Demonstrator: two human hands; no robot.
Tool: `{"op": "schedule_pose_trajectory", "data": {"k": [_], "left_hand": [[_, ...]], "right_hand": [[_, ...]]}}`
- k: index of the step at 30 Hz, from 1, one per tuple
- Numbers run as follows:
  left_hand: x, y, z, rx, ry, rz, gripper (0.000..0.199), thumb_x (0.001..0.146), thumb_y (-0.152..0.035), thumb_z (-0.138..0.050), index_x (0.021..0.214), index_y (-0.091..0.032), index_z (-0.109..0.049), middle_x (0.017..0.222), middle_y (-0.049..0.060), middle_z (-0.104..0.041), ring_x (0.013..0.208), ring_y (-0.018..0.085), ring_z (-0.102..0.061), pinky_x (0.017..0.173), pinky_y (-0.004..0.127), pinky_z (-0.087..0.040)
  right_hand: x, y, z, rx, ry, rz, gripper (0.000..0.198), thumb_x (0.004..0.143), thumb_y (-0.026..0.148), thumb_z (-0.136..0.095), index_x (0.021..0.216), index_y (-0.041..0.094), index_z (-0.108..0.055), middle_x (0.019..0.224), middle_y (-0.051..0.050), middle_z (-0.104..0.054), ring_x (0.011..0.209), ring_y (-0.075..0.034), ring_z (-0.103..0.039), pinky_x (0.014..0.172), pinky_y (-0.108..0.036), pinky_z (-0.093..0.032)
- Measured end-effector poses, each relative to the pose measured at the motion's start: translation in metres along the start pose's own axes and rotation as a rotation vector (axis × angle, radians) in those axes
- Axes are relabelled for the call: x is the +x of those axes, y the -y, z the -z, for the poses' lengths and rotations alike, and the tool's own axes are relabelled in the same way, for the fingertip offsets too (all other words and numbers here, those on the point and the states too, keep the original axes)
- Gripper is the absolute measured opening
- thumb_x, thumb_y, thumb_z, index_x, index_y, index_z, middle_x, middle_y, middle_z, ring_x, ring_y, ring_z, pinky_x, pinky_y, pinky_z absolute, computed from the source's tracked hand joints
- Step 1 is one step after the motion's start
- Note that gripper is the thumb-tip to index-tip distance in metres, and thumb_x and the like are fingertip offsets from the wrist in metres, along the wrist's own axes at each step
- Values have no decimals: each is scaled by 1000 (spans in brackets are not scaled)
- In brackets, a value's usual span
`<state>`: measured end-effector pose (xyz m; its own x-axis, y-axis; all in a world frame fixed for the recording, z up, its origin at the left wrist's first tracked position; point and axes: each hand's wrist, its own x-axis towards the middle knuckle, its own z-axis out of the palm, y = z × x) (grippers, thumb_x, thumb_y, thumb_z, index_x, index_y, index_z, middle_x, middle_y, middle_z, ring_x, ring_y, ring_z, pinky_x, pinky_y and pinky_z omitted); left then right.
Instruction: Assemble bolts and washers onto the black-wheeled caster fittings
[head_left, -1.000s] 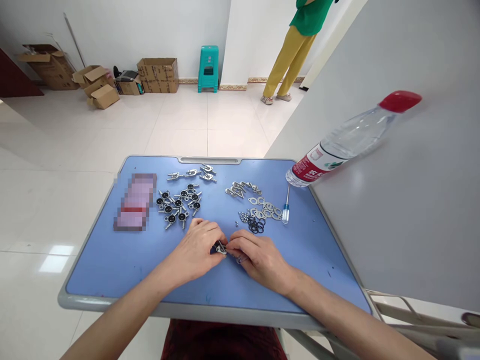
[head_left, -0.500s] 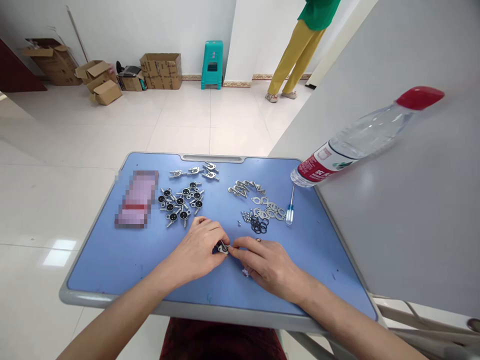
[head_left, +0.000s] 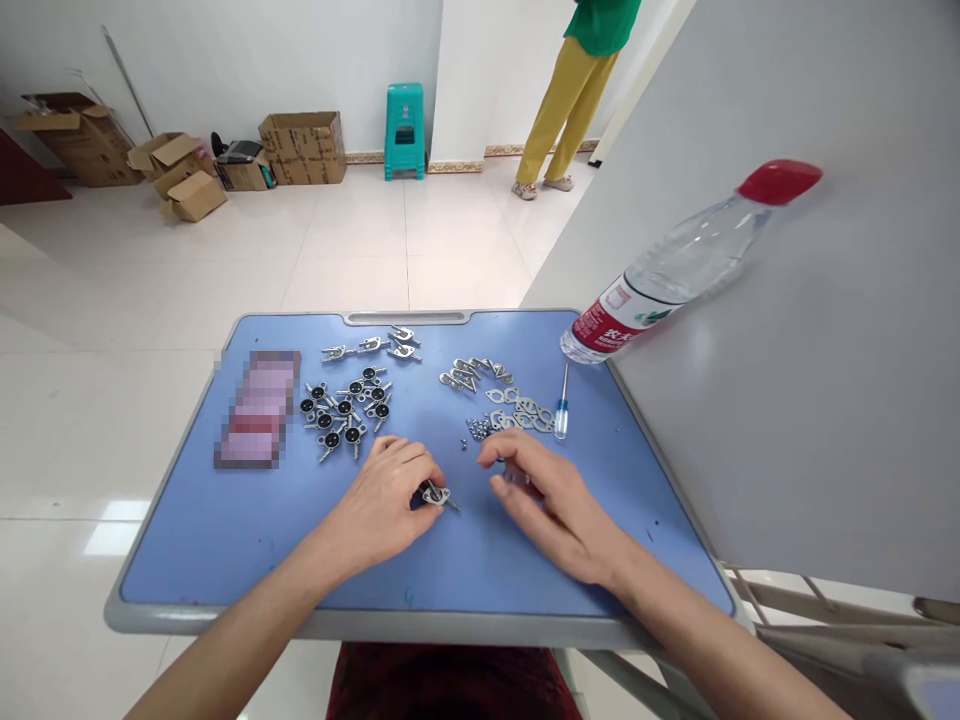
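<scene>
My left hand (head_left: 392, 497) rests on the blue tabletop with thumb and fingers pinched around a small metal flanged fitting (head_left: 436, 494), whose thin stem points right. My right hand (head_left: 561, 508) is apart from it, thumb and forefinger spread, close to the pile of tiny screws (head_left: 478, 430). Its fingers cover the spot of the black rings. Flat oval metal gaskets (head_left: 529, 412) lie just beyond that hand. Farther back are several bent metal pieces (head_left: 475, 373). Fittings with black round faces (head_left: 345, 408) are grouped beyond my left hand, with several plain fittings (head_left: 373, 345) behind them.
A blue-handled screwdriver (head_left: 561, 420) lies at the right, near a water bottle (head_left: 630, 315) with a red cap. A blurred pinkish rectangular object (head_left: 259, 410) lies at the left. Beyond the table are cardboard boxes (head_left: 304, 150), a teal stool (head_left: 405, 130) and a standing person (head_left: 570, 100).
My right hand has left the fitting, moved right and towards the screws and rings, and opened its fingers. My left hand keeps hold of the fitting. The whole view has shifted slightly.
</scene>
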<state>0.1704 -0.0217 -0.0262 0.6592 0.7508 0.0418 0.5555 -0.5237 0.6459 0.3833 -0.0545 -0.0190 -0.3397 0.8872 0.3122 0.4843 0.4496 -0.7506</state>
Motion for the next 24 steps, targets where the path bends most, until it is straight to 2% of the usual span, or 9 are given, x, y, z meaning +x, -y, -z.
{"op": "schedule_pose_trajectory", "data": {"k": [3,7,11,14,20,24], "left_hand": [[1,-1,-1,4,-7,1,17,76,-6,-63,83,-20,-57,86,-2,-61,85,17,-55,90,37,-37],[3,-2,-3,22,-27,-21,19,76,-4,-63,83,-20,-57,85,-2,-62,84,17,-55,89,37,-37],[6,-2,-4,27,-49,-41,19,75,-4,-65,84,-20,-58,84,-2,-62,82,17,-54,88,36,-37],[8,-3,-4,22,-45,-53,19,76,-5,-66,84,-20,-58,83,-3,-62,82,17,-54,89,36,-37],[9,-4,-4,24,-27,-37,18,76,-6,-66,83,-20,-59,82,-3,-61,81,17,-53,89,37,-37],[9,-3,-4,20,-23,-32,16,78,-7,-65,84,-21,-59,82,-3,-61,81,17,-53,90,37,-37]], "right_hand": [[5,3,7,175,-46,-141,20,100,29,-36,95,21,-54,88,-4,-57,76,-16,-55,69,-28,-48],[9,3,7,337,-71,-182,37,101,43,-34,85,20,-59,86,-5,-57,78,-17,-55,72,-30,-49],[9,0,4,397,-91,-224,37,99,46,-38,86,19,-60,75,-1,-51,60,-12,-51,60,-27,-47],[8,-3,2,482,-98,-182,30,100,42,-41,88,19,-57,80,0,-51,54,-9,-54,57,-26,-48],[11,-1,-2,257,-73,15,29,103,36,-35,88,20,-54,78,-2,-54,69,-14,-54,68,-29,-47],[13,0,-4,227,-33,47,28,103,34,-33,90,20,-53,85,-4,-55,75,-15,-53,69,-29,-48]]}}
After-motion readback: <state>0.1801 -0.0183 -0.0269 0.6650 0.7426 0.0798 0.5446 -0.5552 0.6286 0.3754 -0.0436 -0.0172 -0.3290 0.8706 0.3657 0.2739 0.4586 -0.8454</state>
